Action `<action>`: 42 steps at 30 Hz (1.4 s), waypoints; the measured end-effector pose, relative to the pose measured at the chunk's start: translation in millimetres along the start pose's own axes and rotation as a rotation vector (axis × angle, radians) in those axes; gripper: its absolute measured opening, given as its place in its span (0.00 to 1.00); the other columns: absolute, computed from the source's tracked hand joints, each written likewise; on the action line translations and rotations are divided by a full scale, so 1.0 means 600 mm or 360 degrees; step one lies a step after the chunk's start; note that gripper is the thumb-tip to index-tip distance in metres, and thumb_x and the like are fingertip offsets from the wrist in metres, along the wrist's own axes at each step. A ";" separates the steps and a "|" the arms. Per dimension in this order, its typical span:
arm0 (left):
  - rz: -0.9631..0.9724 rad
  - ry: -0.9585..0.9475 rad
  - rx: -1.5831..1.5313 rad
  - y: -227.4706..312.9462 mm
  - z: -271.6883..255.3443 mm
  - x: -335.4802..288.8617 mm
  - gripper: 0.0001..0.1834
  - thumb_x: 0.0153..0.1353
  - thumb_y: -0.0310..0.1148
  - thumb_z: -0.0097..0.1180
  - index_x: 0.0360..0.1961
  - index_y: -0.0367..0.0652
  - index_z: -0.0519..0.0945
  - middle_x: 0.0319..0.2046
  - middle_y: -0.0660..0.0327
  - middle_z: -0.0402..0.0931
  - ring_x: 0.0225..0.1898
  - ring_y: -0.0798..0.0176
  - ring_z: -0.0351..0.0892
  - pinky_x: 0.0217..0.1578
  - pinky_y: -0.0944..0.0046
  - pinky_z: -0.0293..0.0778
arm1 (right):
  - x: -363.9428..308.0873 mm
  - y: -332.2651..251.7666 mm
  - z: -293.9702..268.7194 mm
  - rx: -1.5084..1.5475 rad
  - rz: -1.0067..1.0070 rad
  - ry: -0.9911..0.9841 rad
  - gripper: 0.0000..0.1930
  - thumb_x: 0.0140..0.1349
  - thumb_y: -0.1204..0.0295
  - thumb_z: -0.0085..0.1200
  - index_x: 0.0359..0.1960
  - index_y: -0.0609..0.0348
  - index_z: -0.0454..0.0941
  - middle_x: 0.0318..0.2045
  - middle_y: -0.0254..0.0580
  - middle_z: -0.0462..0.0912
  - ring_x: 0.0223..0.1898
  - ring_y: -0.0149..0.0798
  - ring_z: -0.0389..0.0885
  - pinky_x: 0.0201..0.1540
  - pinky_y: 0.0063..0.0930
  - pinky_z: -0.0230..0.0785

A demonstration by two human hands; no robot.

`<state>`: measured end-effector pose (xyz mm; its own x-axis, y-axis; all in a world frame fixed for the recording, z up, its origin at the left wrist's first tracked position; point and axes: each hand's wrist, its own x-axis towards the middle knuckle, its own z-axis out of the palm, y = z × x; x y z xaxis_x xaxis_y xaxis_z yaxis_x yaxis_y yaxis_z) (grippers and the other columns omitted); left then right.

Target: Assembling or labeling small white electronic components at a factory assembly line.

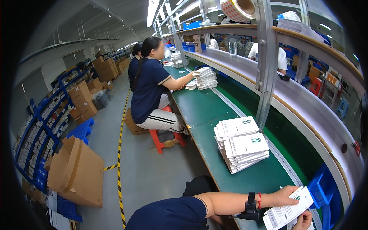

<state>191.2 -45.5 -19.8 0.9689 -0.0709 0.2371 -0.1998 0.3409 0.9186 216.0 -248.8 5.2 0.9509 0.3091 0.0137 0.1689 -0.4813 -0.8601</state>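
Observation:
At the lower right, my left hand (pixel 285 196) is closed on a thin white box (pixel 285 212) with green and black print, its fingers over the upper edge. A dark watch band and a red cord are on that wrist. My right hand (pixel 304 220) pinches the box's lower right side; most of this hand is cut off by the picture's edge. Another white piece shows partly beneath it. Farther along the green bench (pixel 199 115) stands an uneven stack of similar white boxes (pixel 245 147).
A blue bin (pixel 321 186) stands right of my hands, beside a metal upright (pixel 264 65) and a long shelf. A co-worker (pixel 151 84) sits on a red stool, one hand on another white stack (pixel 206 78). Cardboard cartons (pixel 78 170) and a blue rack line the left.

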 end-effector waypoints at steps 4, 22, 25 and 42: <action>0.0030 0.0121 -0.0083 -0.002 -0.002 0.004 0.16 0.61 0.25 0.51 0.50 0.33 0.71 0.42 0.59 0.78 0.43 0.71 0.77 0.43 0.69 0.74 | 0.002 0.010 0.033 0.0514 -0.0166 0.0027 0.14 0.66 0.73 0.47 0.50 0.66 0.72 0.49 0.48 0.76 0.48 0.38 0.75 0.52 0.31 0.67; -0.0076 -0.0474 -0.1063 0.013 -0.014 -0.010 0.36 0.65 0.56 0.43 0.65 0.40 0.58 0.56 0.53 0.69 0.55 0.60 0.72 0.56 0.60 0.68 | -0.023 -0.010 0.065 0.1432 -0.0017 -0.0608 0.16 0.65 0.73 0.47 0.50 0.74 0.71 0.42 0.46 0.81 0.41 0.35 0.80 0.49 0.27 0.70; -0.0158 -0.0577 -0.1008 0.027 -0.005 -0.017 0.57 0.47 0.72 0.52 0.68 0.41 0.52 0.61 0.44 0.62 0.63 0.52 0.63 0.62 0.53 0.60 | -0.027 -0.008 0.070 0.1459 0.0036 -0.0719 0.15 0.66 0.73 0.47 0.49 0.73 0.72 0.42 0.46 0.81 0.41 0.34 0.80 0.48 0.26 0.70; -0.0295 -0.0539 -0.0982 0.027 -0.004 -0.015 0.53 0.38 0.58 0.68 0.60 0.35 0.64 0.54 0.42 0.69 0.57 0.49 0.70 0.60 0.51 0.64 | -0.030 -0.025 0.064 0.1146 -0.0045 -0.0670 0.13 0.65 0.71 0.50 0.45 0.69 0.76 0.38 0.40 0.82 0.37 0.27 0.78 0.44 0.20 0.69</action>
<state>179.7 -36.9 -8.1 0.8606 -0.4310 0.2712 0.1790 0.7547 0.6312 186.2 -215.9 -1.9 0.7481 0.6630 -0.0288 -0.1520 0.1290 -0.9799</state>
